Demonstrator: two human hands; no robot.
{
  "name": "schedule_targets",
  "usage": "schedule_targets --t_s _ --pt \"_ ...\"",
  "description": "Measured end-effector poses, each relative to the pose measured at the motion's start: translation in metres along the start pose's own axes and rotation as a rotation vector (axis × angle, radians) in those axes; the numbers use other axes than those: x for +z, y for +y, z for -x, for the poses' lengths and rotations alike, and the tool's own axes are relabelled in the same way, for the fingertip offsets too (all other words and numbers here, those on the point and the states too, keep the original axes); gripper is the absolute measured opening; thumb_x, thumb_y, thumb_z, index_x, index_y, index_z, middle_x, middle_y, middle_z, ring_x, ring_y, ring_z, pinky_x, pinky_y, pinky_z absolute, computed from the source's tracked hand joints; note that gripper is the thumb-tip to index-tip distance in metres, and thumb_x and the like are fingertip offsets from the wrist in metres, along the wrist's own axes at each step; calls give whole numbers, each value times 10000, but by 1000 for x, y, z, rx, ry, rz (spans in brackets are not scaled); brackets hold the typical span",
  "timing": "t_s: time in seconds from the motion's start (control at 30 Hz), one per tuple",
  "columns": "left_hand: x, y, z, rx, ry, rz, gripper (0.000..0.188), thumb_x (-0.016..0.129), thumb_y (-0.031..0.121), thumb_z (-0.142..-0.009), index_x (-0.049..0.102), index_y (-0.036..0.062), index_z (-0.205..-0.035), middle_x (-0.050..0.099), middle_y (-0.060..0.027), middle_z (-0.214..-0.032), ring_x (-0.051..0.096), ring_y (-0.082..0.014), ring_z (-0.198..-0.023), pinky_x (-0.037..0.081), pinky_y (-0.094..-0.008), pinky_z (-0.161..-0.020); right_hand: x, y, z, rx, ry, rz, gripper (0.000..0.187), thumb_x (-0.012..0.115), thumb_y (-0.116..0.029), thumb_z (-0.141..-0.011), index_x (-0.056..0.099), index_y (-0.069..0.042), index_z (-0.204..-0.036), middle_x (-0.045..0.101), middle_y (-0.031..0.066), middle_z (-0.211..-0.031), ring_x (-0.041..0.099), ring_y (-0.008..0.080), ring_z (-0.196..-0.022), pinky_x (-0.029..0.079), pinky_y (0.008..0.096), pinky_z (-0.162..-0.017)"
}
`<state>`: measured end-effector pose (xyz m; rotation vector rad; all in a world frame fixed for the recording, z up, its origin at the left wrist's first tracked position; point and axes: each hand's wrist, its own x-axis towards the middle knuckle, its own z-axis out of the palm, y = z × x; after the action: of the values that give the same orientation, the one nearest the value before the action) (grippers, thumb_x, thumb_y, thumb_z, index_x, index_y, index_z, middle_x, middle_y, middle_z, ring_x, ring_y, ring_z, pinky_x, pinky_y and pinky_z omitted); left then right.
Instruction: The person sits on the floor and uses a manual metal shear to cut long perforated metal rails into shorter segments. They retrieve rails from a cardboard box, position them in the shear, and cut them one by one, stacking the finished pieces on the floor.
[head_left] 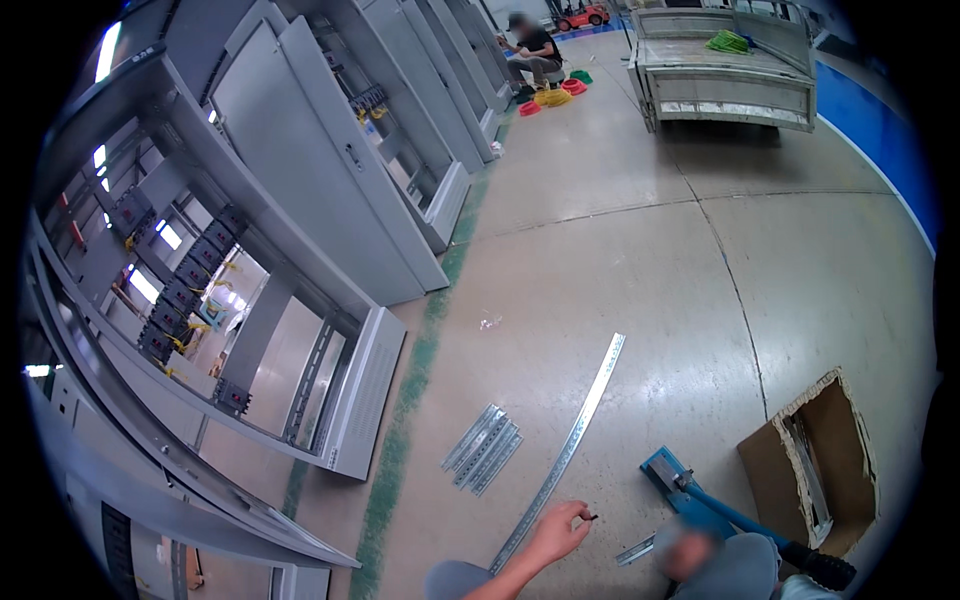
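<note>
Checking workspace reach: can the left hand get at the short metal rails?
Likely yes: the left hand, pinching a small dark object, has only the flat long perforated rail between it and the short metal rails.

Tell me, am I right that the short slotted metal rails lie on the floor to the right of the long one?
Not quite: the head view shows the short slotted metal rails lying on the floor to the left of the long slotted metal rail.

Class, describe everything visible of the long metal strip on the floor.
The long metal strip looks silvery and narrow, with small openings along its length. It lies slantwise on the floor, far end toward the right. The left hand is beside its near part; whether they touch is unclear.
</note>
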<state>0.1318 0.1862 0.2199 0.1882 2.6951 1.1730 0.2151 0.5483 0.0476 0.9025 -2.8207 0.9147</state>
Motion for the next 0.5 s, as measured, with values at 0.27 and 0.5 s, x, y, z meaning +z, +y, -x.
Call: schedule_targets --t_s 0.27,0.5 --pt "4 -21 14 11 -75 -69 141 658 142 -866 647 45 -967 683 -151 -1039 650 -374 -1013 522 -463 -877 -12 -1 -24 -33 -207 -14 304 649 -401 -889 728 -117 -962 715 109 -991 660 281 -1011 442 474 -1003" --pt "15 -30 27 -18 -110 -102 98 626 104 -826 622 40 -900 648 -174 -941 634 -397 -959 508 -516 -808 -15 -7 -51 -101 -200 -9 253 653 -354 -876 707 -114 -933 685 112 -955 642 288 -969 440 472 -940"
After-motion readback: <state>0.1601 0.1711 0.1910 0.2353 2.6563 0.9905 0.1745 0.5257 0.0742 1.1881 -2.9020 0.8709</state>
